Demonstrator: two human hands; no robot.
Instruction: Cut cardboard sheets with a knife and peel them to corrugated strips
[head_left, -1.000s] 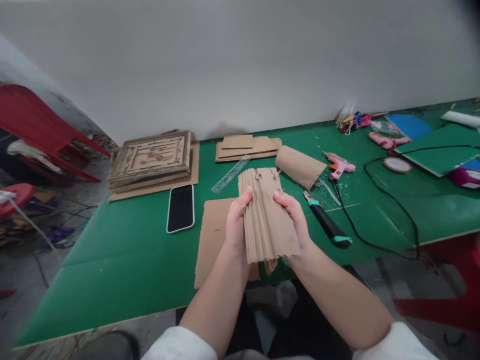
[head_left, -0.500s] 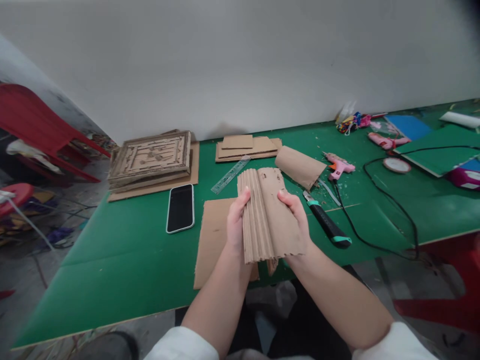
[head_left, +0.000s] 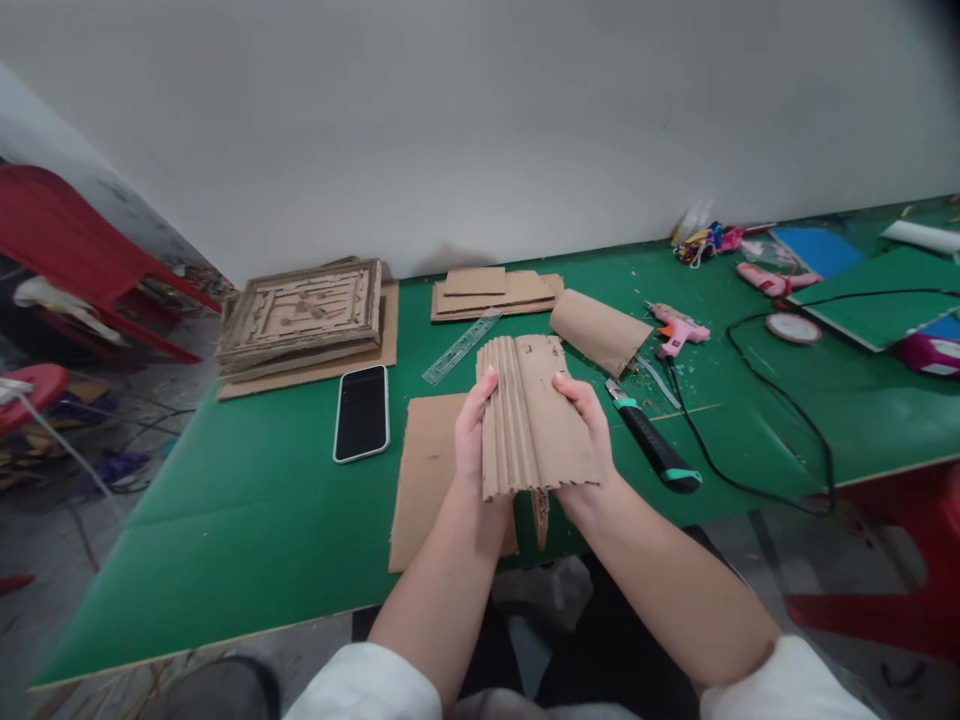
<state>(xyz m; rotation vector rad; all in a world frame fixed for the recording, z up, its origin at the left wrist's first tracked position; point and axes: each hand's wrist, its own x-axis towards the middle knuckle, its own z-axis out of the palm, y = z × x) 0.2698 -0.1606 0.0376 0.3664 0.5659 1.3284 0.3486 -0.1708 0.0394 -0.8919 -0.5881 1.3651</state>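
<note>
Between both hands I hold a folded piece of cardboard [head_left: 559, 425], its left part ridged with corrugations and its right part smooth. My left hand [head_left: 474, 430] is closed on the ridged side, thumb on top. Gripping the smooth side is my right hand [head_left: 589, 430], its thumb pressed near the upper edge. Most of my fingers are hidden underneath. A narrow cardboard flap [head_left: 540, 518] sticks down below the piece. Under my left wrist a flat cardboard sheet [head_left: 424, 480] lies on the green table [head_left: 277, 540].
Left of me are a phone [head_left: 361, 413] and a framed cardboard relief [head_left: 307, 310]. A clear ruler [head_left: 461, 347] and stacked cardboard [head_left: 517, 292] lie behind. To the right are rolled cardboard [head_left: 600, 330], a utility knife [head_left: 652, 437] and a pink glue gun [head_left: 681, 331] with its black cord.
The cardboard's near edge has tilted up slightly and appears higher, showing more of the flap below. Both hands keep their hold.
</note>
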